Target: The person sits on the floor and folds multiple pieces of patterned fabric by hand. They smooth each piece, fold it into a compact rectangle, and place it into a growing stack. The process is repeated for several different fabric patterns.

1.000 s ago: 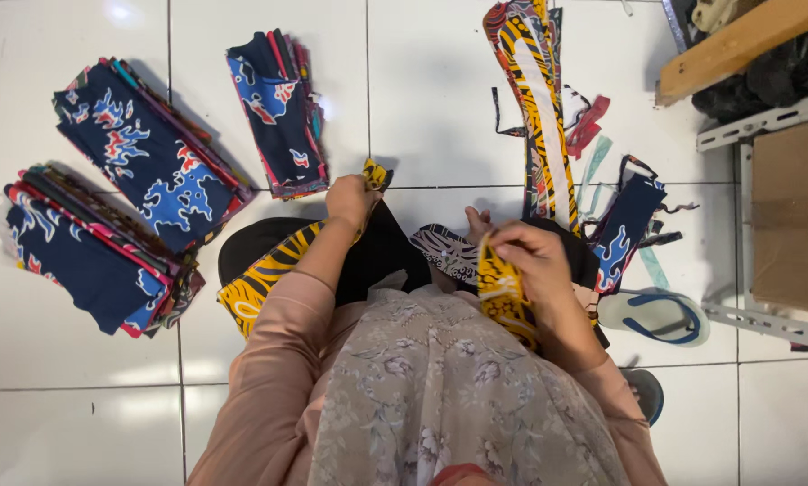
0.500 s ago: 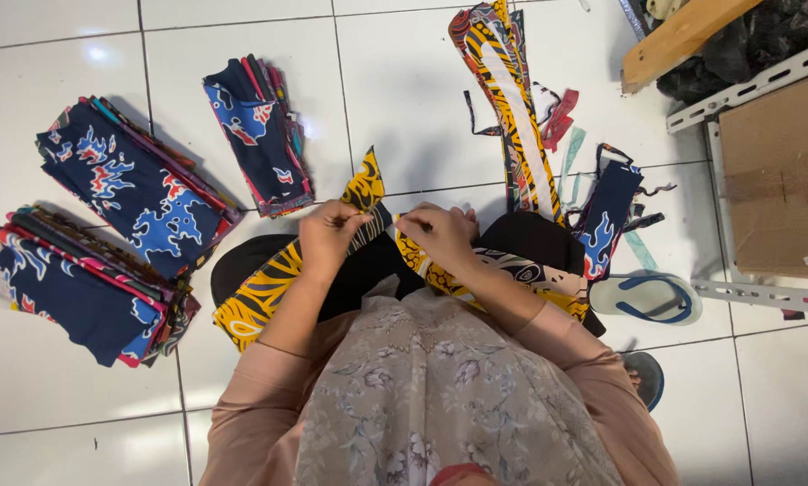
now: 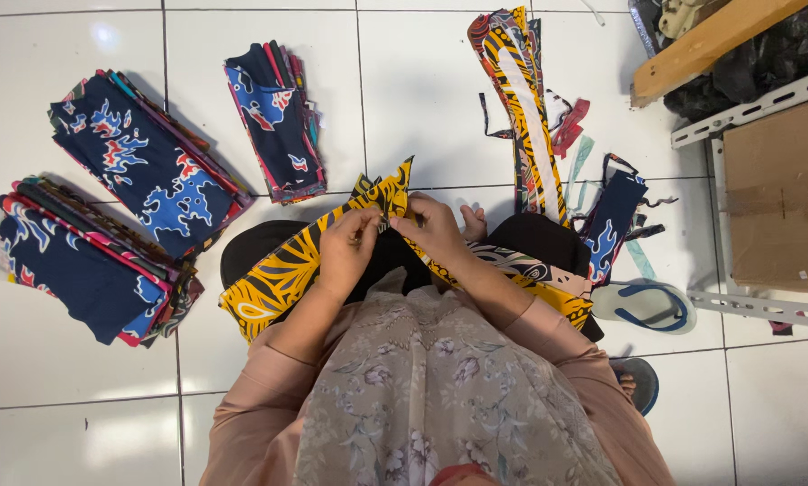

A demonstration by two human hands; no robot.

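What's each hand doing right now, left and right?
Left hand: fingers pinched shut on the yellow patterned cloth.
Right hand: fingers pinched shut on the same cloth's top edge.

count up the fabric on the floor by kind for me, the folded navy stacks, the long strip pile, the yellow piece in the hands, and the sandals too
Folded navy patterned stacks: 3 (far left, middle, top)
Long strip pile: 1
Yellow and black piece, held by left hand and right hand: 1
Navy scrap bundle: 1
Sandals: 2 (blue-strapped, dark one)
Total: 8
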